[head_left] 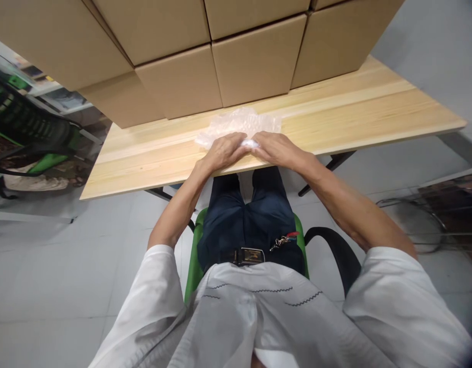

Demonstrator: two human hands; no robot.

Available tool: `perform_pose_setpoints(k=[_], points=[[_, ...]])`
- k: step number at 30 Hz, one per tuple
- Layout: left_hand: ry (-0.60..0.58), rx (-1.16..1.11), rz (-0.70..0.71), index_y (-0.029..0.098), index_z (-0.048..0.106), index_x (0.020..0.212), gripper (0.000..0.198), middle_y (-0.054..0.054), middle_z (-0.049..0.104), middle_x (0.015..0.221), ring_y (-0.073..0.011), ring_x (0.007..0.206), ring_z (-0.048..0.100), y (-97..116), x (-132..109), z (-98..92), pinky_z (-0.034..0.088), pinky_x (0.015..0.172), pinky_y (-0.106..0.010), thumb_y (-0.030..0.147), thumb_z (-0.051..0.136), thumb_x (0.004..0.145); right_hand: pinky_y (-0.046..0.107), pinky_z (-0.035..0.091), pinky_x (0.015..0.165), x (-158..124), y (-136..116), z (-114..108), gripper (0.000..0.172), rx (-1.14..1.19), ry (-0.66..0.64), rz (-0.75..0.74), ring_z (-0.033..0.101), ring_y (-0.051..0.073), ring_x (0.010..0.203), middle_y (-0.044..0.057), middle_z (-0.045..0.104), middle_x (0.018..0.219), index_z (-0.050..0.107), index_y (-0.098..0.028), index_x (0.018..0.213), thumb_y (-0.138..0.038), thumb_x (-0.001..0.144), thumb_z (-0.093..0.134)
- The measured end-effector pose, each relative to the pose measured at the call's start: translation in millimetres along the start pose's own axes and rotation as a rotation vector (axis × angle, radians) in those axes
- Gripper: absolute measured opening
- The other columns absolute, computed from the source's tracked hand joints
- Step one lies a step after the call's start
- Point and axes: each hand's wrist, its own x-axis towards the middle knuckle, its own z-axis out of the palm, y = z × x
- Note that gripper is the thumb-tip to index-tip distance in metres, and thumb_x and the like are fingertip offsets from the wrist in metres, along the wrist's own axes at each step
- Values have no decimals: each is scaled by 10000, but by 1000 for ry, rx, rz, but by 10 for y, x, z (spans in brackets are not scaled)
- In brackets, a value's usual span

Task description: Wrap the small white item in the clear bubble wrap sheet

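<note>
- Head view: the left hand [225, 151] and right hand [276, 148] lie side by side at the near edge of a wooden table [374, 110], each closed on a sheet of bubble wrap [239, 125].
- The wrap spreads just beyond both hands' fingers.
- Stacked cardboard boxes [255, 66] stand farther beyond the wrap.

Near edge of bubble wrap [239, 124] hidden under left hand [224, 151] and right hand [276, 148]; fingertips tucked, grip unclear. Cardboard boxes [255, 66] cut off at 12 o'clock edge. Green chair [27, 133] cropped at 9 o'clock. Wire frame [431, 225] at 3 o'clock cropped, too blurred to identify.
</note>
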Motion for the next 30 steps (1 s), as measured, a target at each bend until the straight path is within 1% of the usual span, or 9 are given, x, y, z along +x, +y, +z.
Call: perform_pose_setpoints(k=[5,10,13,16,19,22,25,27,30], points=[[17,84,-118,212,800,1455,531,-207,867,1460,-384,1388,822,7,118,-20,596,1178,-487,557,409,1360,393,539,933,192,167,-124,429,185,-63,83,776,335,1084,145,886,1091,833,-205,1095,-529,1234,588],[11,94,-176,191,808,1427,612,-237,880,1401,-394,1322,838,-24,284,14,586,1141,-485,615,372,1355,373,520,786,294,303,-153,475,272,-84,161,689,262,855,50,719,795,694,-246,824,-491,1203,545],[42,107,-186,186,813,1391,608,-240,893,1331,-391,1315,836,-91,357,86,587,1149,-483,622,390,1349,402,585,764,334,313,-160,504,306,-109,191,705,285,787,60,698,708,733,-255,835,-529,1211,538],[68,130,-203,187,816,1393,576,-240,901,1297,-394,1304,844,-136,402,142,597,1139,-486,599,417,1345,438,638,719,372,269,-212,508,402,-193,274,738,310,690,73,718,672,819,-246,980,-549,1242,508],[47,167,-225,189,826,1418,568,-245,908,1292,-412,1295,856,-134,434,142,607,1132,-505,563,404,1344,461,663,745,398,215,-277,489,403,-256,387,774,321,693,97,788,755,850,-225,1083,-512,1265,498],[2,190,-219,193,839,1458,548,-253,913,1308,-439,1282,867,-129,468,100,616,1131,-548,514,412,1335,500,666,927,366,175,-284,504,208,-180,384,836,367,927,184,894,1015,886,-194,1151,-531,1274,531],[-50,197,-178,171,839,1501,549,-278,911,1327,-468,1274,869,-162,517,53,625,1117,-582,487,427,1321,562,623,1074,239,106,-209,504,23,13,311,800,449,1225,284,888,1312,880,-136,1326,-465,1260,505],[-83,197,-156,156,833,1518,546,-289,906,1329,-472,1278,867,-199,558,33,622,1119,-584,484,448,1313,602,595,1133,130,25,-125,497,-45,128,217,737,483,1356,310,846,1442,844,-110,1451,-394,1235,497],[-112,203,-143,151,825,1528,521,-284,900,1320,-463,1291,860,-241,611,33,604,1145,-575,480,491,1301,624,569,1186,16,-111,18,476,-101,155,49,675,493,1434,301,806,1519,811,-119,1536,-292,1198,524]])
